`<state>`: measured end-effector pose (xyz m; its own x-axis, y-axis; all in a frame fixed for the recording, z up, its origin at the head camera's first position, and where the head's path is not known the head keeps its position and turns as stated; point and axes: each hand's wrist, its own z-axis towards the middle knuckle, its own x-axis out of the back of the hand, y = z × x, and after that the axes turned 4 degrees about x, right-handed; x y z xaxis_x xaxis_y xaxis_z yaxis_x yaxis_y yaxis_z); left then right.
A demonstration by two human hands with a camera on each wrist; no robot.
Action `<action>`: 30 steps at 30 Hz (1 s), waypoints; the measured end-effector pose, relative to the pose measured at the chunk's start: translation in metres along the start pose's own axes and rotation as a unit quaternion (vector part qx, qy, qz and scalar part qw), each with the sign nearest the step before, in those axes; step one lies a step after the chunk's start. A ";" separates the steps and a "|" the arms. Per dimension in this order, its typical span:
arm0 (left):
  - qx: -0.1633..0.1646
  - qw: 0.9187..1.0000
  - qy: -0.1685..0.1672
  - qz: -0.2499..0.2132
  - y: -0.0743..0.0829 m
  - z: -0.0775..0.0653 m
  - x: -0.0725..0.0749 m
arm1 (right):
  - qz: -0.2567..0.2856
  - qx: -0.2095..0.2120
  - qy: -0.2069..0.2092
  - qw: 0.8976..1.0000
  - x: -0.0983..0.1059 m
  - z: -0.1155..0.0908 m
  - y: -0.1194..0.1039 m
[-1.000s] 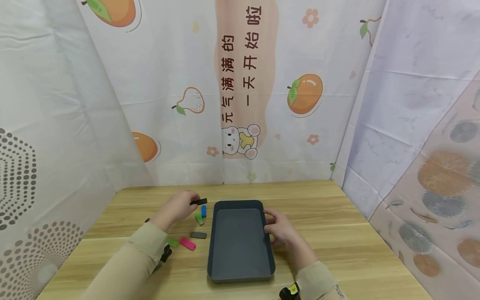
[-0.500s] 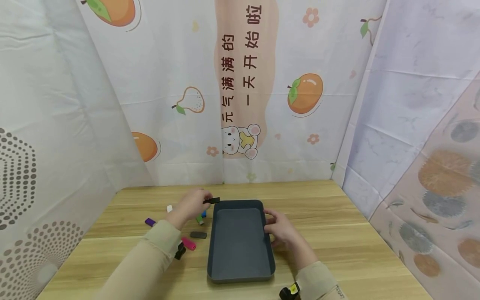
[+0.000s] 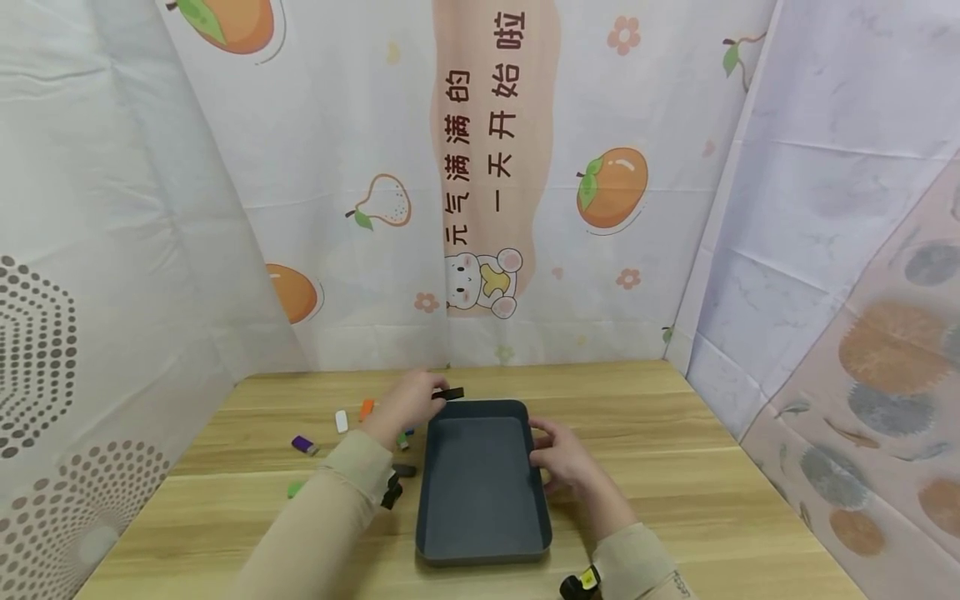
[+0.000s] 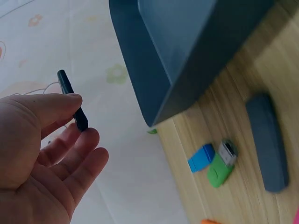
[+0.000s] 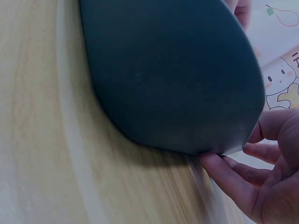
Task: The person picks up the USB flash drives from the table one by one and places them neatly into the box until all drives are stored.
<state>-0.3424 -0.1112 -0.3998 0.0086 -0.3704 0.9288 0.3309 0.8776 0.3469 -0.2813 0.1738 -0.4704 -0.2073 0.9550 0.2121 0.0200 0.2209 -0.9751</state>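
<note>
A small flat black USB flash drive (image 3: pixel 450 393) is pinched between the thumb and fingers of my left hand (image 3: pixel 408 407). That hand is raised just beyond the far left corner of the dark grey tray (image 3: pixel 483 492). The left wrist view shows the drive (image 4: pixel 66 84) edge-on as a thin dark bar, clear of the tray wall. At the tray's right side, my right hand (image 3: pixel 568 458) grips the side wall. In the right wrist view its fingers (image 5: pixel 229 179) touch the tray's outer edge. Nothing lies inside the tray.
Left of the tray lie more flash drives: orange (image 3: pixel 367 409), white (image 3: pixel 342 422), purple (image 3: pixel 303 445) and green (image 3: pixel 295 488). A blue one (image 4: pixel 201 157), another green one (image 4: pixel 222 165) and a dark grey one (image 4: pixel 267 142) sit near the tray. My left sleeve covers part of the table.
My left hand has moved rightward with the black flash drive, from left of the tray to its far left corner. My right hand and the tray have stayed in place.
</note>
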 end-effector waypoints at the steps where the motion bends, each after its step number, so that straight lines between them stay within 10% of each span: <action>1: 0.002 1.000 0.001 0.000 0.002 0.001 -0.001 | -0.002 0.002 0.000 1.000 0.000 0.000 0.001; 30: -0.006 0.999 -0.050 0.021 0.033 0.025 -0.037 | -0.007 0.004 0.003 1.000 0.000 0.001 0.003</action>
<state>-0.3554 -0.0613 -0.4193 -0.0710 -0.3005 0.9511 0.3438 0.8877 0.3062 -0.2826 0.1743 -0.4736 -0.2016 0.9530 0.2264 0.0092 0.2330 -0.9724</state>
